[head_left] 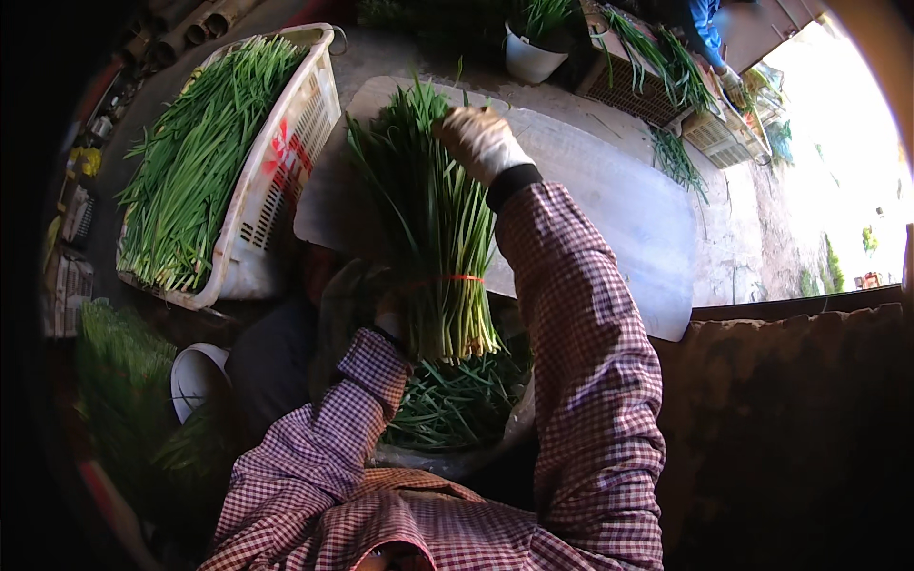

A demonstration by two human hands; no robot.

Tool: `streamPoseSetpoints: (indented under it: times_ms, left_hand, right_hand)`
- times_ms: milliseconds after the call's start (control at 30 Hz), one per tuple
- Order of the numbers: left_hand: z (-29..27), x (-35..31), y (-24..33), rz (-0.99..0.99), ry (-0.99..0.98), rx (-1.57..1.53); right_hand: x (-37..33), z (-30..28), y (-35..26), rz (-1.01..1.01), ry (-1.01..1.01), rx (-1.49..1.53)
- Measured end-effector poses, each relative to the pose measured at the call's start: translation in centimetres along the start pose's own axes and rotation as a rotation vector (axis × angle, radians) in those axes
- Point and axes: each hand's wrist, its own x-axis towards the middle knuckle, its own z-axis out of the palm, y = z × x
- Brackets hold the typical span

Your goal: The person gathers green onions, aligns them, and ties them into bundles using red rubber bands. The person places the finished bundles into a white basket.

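A thick bunch of garlic chives (433, 209) lies over the near edge of a pale board, leaf tips pointing away and cut stems toward me. A red band (447, 278) circles its lower part. My right hand (481, 141), in a whitish glove, is closed at the leafy far end, with its fingers curled against the leaves. In the shadow beside the banded stems is my left hand (388, 316); the bunch and darkness hide its fingers. Below the stem ends, loose green leaves (452, 400) fill a container lined with pale sheeting (519, 419).
To the left stands a white plastic crate (276, 181) heaped with chives. The pale board (609, 209) stretches right. A white bucket (533, 57) holds greens at the back. Far right, another person's blue sleeve (705, 29) reaches toward crates (719, 138). A white tub (197, 381) sits lower left.
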Motion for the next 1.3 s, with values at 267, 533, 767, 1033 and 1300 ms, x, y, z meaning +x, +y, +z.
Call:
streamPoseSetpoints:
  times_ms: [267,533,767,1033,1300]
  left_hand:
    - [-7.9,4.5,-0.8,-0.099,0.061,-0.008]
    - [2.1,-0.8,0.3,-0.219,0.012,0.028]
    - [-0.1,1.0,-0.5,-0.150,0.133,-0.024]
    - [-2.6,2.1,0.7,-0.024,0.149,0.056]
    - [-0.8,1.0,0.9,-0.064,0.102,0.060]
  right_hand:
    - [-12.4,6.6,6.4,0.935,0.548,1.837]
    - [-19.9,-12.9,-6.6,0.212,-0.331,0.976]
    - [-22.6,-8.9,-12.2,0.161,-0.058,0.481]
    - [-28.7,-13.2,-16.6,-0.145,-0.588,1.530]
    - [-29.6,-11.9,-12.3,0.512,-0.323,1.319]
